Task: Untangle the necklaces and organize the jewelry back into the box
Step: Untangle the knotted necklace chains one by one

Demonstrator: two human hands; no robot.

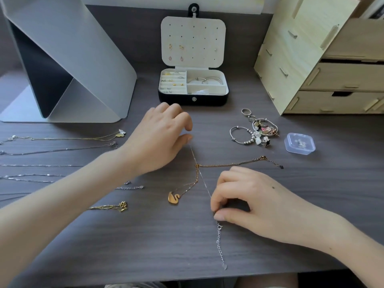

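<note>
- A thin silver chain [204, 183] is stretched taut on the dark wood-grain desk [145, 235]. Its long axis runs diagonally from far-left to near-right, and a coarser-linked tail trails toward the desk's near edge.
- Its far end is pinched at the thumb tip of the curled left hand [160, 140]; its near part is gripped between thumb and forefinger of the right hand [247, 202].
- It is crossed by a gold chain [228, 164] carrying a flat swan pendant [173, 198].
- The black jewelry box [193, 100], lid raised, is set beyond the hands.
</note>
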